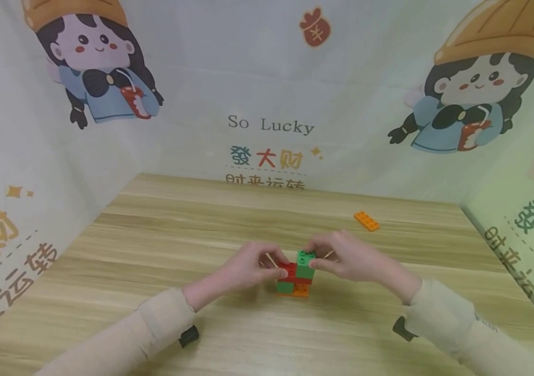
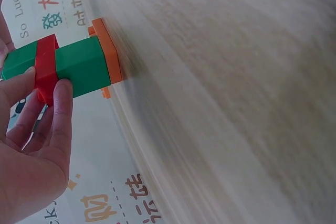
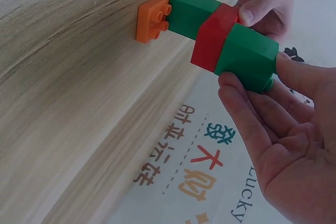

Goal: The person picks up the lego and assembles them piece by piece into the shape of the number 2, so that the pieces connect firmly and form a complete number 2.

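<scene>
Near the middle of the table, between the two hands, we see a small stack standing upright. At its foot lies the orange base, flat on the wood. On the left part of that base sits the lower green block, leaving the studs on the right part bare. The red block lies across the top of it and reaches out to the right, above those bare studs. On the red block's right end stands the upper green block, studs up.

To the left of the stack, the left hand pinches the red block's left end between thumb and fingers; in the left wrist view we see its index finger also reaching the lower green block. Its thumb lies so close to the upper green block that we cannot be sure whether they touch. To the right, the right hand grips the upper green block by its sides, thumb nearer us.

Beyond the right hand, well apart from the stack, we find a loose orange plate. Behind the table hangs a printed cloth reading "So Lucky".
</scene>
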A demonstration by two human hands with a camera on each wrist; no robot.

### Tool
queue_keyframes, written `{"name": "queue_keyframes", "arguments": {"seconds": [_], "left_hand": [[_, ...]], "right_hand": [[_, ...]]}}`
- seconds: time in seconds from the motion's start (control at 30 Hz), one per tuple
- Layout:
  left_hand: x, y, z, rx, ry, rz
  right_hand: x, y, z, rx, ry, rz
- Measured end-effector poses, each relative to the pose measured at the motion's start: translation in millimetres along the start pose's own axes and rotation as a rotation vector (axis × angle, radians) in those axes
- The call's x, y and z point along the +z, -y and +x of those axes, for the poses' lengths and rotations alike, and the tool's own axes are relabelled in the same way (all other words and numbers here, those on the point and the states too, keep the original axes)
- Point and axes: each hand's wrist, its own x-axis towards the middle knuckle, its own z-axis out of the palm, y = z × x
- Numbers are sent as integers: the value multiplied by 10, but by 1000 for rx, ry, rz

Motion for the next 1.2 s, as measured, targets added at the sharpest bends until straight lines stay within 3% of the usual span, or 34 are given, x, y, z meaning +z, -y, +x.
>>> {"name": "queue_keyframes", "arguments": {"seconds": [0.4, 1.2], "left_hand": [[0, -20, -2, 7, 10, 12], [77, 0, 111, 14, 24, 3]], "right_hand": [[0, -22, -18, -13, -3, -14], [19, -159, -135, -15, -87, -16]]}}
